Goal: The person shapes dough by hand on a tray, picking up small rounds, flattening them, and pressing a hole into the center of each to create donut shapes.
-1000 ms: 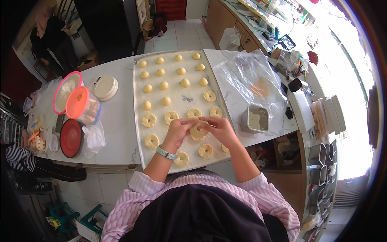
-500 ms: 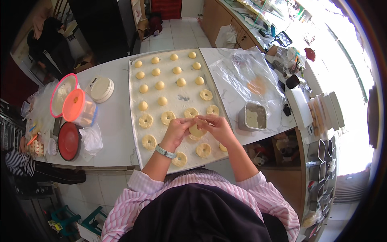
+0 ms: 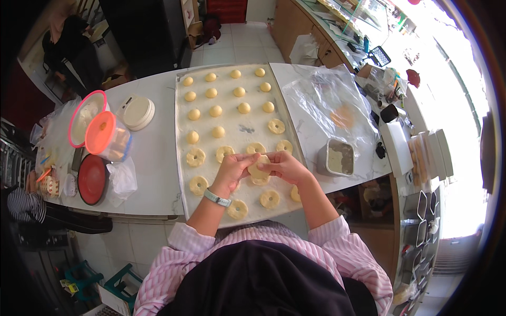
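My left hand (image 3: 235, 171) and my right hand (image 3: 285, 169) pinch a pale, flat piece of dough (image 3: 260, 167) between their fingers, held above the lower middle of the floured tray (image 3: 184, 126). My right thumb lies on the dough's face. Several dough rings (image 3: 270, 199) lie around my hands, mostly on the near part of the tray, and several round dough balls (image 3: 215, 110) sit in rows on its far part. The dough ring directly beneath my hands is partly hidden. A pale band is on my left wrist.
Left on the counter (image 3: 153, 179) are a pink-rimmed bowl (image 3: 79, 121), orange-lidded container (image 3: 113, 145), red plate (image 3: 92, 179) and scale (image 3: 137, 113). Right are plastic sheeting (image 3: 316, 89), a metal tin (image 3: 339, 156) and stacked boxes (image 3: 440, 152). Two people (image 3: 71, 52) (image 3: 26, 203) stand at the left.
My fingers have shifted on the dough, and the hole seen in it a second ago is covered by my right thumb. The view has shifted slightly.
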`<state>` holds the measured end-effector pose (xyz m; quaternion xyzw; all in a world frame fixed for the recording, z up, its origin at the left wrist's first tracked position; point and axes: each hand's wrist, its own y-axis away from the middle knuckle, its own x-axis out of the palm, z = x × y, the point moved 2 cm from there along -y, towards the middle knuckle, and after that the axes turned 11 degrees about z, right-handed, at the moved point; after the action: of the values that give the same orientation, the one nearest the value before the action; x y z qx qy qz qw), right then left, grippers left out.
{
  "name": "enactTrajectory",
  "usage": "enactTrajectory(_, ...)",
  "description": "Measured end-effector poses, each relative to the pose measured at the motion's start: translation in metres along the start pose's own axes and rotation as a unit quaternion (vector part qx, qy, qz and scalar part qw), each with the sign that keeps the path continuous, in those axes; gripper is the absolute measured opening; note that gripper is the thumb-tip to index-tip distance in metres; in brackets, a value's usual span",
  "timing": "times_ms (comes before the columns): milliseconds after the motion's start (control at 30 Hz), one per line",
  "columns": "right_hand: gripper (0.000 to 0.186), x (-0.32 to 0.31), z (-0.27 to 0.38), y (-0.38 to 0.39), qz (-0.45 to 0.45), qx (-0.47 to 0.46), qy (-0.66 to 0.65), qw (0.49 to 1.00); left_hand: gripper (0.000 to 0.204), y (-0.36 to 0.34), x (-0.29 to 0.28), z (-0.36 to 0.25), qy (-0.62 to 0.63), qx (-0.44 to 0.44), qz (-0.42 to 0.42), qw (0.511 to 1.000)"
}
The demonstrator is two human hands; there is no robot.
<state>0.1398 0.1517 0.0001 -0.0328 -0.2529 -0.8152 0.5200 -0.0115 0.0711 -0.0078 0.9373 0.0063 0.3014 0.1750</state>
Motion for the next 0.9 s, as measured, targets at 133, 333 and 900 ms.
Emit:
enactTrajectory(133,0.034,-0.027,0.003,-0.041,-0.051,-0.002,0.019,0.999,0.04,0.006,-0.019,-0.007,-0.031,0.086,-0.081,0.993)
enactTrajectory(333,0.032,-0.075,0.017,-0.116,-0.134,-0.033,0.128,0.982,0.043,0.015,-0.046,-0.011,-0.015,0.122,-0.151,0.981)
enactTrajectory(900,0.014,-0.163,-0.016,0.111,-0.41,0.213,0.602,0.651,0.021,-0.007,-0.05,-0.005,0.119,0.147,-0.136,0.973)
